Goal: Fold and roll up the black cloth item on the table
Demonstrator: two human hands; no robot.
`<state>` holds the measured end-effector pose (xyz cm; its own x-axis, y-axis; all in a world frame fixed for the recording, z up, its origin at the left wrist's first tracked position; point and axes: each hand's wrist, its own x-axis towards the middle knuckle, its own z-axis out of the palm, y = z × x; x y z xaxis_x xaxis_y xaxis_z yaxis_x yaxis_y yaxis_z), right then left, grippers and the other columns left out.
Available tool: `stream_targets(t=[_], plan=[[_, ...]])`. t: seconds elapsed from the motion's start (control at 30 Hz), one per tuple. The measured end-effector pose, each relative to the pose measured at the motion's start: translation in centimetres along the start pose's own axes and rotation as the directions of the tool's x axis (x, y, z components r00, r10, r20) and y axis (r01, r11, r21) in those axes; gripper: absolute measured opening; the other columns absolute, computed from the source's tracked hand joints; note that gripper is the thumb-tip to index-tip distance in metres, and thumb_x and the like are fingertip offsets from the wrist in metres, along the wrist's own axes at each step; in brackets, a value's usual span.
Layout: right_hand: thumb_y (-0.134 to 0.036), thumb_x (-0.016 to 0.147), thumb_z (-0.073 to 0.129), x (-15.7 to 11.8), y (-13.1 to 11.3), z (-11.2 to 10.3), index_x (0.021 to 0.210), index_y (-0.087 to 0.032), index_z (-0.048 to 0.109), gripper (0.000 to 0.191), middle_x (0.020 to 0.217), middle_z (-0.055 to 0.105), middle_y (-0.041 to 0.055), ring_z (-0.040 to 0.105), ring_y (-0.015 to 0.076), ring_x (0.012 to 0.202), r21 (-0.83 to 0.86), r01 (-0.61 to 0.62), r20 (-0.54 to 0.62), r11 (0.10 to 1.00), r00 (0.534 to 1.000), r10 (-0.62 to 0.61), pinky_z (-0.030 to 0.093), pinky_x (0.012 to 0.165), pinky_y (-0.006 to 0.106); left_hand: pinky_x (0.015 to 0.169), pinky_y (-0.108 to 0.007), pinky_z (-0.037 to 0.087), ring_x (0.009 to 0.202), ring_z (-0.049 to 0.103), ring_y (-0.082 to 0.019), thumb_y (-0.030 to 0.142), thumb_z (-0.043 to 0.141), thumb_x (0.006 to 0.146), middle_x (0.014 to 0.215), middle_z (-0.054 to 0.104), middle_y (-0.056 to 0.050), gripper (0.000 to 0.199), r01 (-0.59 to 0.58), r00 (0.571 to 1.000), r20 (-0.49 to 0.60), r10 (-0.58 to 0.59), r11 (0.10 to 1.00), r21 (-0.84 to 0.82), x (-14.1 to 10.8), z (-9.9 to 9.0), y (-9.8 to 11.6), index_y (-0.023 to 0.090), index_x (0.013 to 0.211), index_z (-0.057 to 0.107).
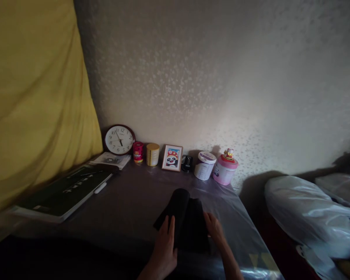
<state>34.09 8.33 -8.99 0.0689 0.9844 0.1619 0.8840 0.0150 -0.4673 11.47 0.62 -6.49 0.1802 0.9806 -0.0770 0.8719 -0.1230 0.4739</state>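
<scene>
A black, flexible sheet (194,225) lies near the front of the table, its left part curling over in a rounded fold. Whether it is cloth, felt or a thin mat I cannot tell. My left hand (165,249) rests on the curled part with its fingers stretched out and pressed lightly against it. At the opposite side, my right hand (214,229) has its fingers closed on the sheet's right edge. The thumb of that hand is mostly hidden.
Along the wall stand a clock (120,139), a red can (138,152), a yellow-lidded tin (153,154), a framed panda picture (172,158), a white tub (204,167) and a pink tub (225,171). A green board (67,188) lies left; plastic bags (309,210) sit right of the table.
</scene>
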Motion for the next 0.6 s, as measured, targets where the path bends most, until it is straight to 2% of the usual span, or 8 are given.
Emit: stream_targets(t=[0.07, 0.13, 0.23, 0.33, 0.43, 0.5, 0.6], plan=[[-0.044, 0.087, 0.027, -0.1, -0.7, -0.3, 0.091, -0.015, 0.065, 0.048, 0.084, 0.067, 0.0079, 0.063, 0.0189, 0.077, 0.134, -0.078, 0.009, 0.988, 0.997, 0.078, 0.043, 0.061, 0.025, 0.109, -0.03, 0.017, 0.136, 0.012, -0.023, 0.004, 0.049, 0.063, 0.148, 0.002, -0.015, 0.091, 0.009, 1.0, 0.008, -0.009, 1.0, 0.007, 0.0, -0.1, 0.0, 0.009, 0.141, 0.003], [-0.053, 0.081, 0.03, 0.0, -1.2, -0.4, 0.093, -0.013, 0.064, 0.053, 0.09, 0.067, 0.0099, 0.062, 0.0216, 0.085, 0.265, -0.137, -0.003, 0.955, 0.99, 0.143, 0.043, 0.07, 0.027, 0.109, -0.029, 0.017, 0.136, 0.013, -0.023, -0.001, 0.048, 0.06, 0.148, 0.003, -0.016, 0.094, 0.017, 1.0, 0.012, -0.017, 1.0, 0.009, 0.0, 0.1, -0.1, 0.008, 0.141, 0.003], [-0.059, 0.073, 0.034, 0.2, -1.7, -0.3, 0.091, -0.011, 0.064, 0.06, 0.091, 0.066, 0.0131, 0.061, 0.0257, 0.088, 0.339, -0.167, -0.024, 0.926, 0.982, 0.186, 0.042, 0.075, 0.031, 0.109, -0.029, 0.017, 0.136, 0.013, -0.023, -0.002, 0.046, 0.058, 0.148, 0.004, -0.017, 0.094, 0.01, 1.0, -0.012, -0.01, 1.0, -0.004, 0.3, 0.5, -0.4, 0.008, 0.141, 0.003], [-0.06, 0.067, 0.037, 0.3, -2.4, -0.2, 0.088, -0.009, 0.064, 0.061, 0.087, 0.065, 0.0149, 0.061, 0.0279, 0.085, 0.362, -0.166, -0.024, 0.917, 0.982, 0.188, 0.041, 0.074, 0.034, 0.109, -0.029, 0.018, 0.136, 0.014, -0.023, -0.002, 0.045, 0.058, 0.147, 0.006, -0.017, 0.092, 0.008, 1.0, -0.014, -0.008, 1.0, -0.011, 0.5, 0.6, -0.4, 0.007, 0.141, 0.005], [-0.058, 0.067, 0.042, 0.2, -3.6, -0.7, 0.086, -0.009, 0.064, 0.058, 0.082, 0.065, 0.0129, 0.06, 0.0261, 0.079, 0.451, -0.101, -0.003, 0.887, 0.993, 0.114, 0.042, 0.07, 0.033, 0.109, -0.029, 0.018, 0.135, 0.016, -0.023, -0.001, 0.047, 0.058, 0.147, 0.008, -0.018, 0.092, 0.019, 1.0, 0.011, -0.019, 1.0, -0.006, 0.4, 0.2, -0.2, 0.006, 0.14, 0.007], [-0.059, 0.068, 0.046, 0.2, -4.3, -1.3, 0.087, -0.009, 0.065, 0.057, 0.081, 0.065, 0.0109, 0.059, 0.0245, 0.077, 0.537, -0.069, 0.002, 0.841, 0.997, 0.081, 0.042, 0.067, 0.031, 0.109, -0.03, 0.018, 0.135, 0.015, -0.024, 0.0, 0.048, 0.058, 0.147, 0.007, -0.018, 0.093, 0.018, 1.0, 0.011, -0.017, 1.0, -0.01, 0.3, -0.1, 0.0, 0.007, 0.141, 0.006], [-0.06, 0.066, 0.054, 0.1, -4.7, -2.1, 0.092, -0.008, 0.066, 0.059, 0.083, 0.066, 0.0101, 0.06, 0.0244, 0.079, 0.656, -0.066, -0.022, 0.751, 0.994, 0.107, 0.044, 0.067, 0.03, 0.109, -0.031, 0.019, 0.135, 0.014, -0.025, 0.001, 0.049, 0.057, 0.147, 0.005, -0.018, 0.095, 0.031, 0.999, 0.021, -0.031, 1.0, -0.002, 0.2, -0.3, 0.1, 0.007, 0.141, 0.004]])
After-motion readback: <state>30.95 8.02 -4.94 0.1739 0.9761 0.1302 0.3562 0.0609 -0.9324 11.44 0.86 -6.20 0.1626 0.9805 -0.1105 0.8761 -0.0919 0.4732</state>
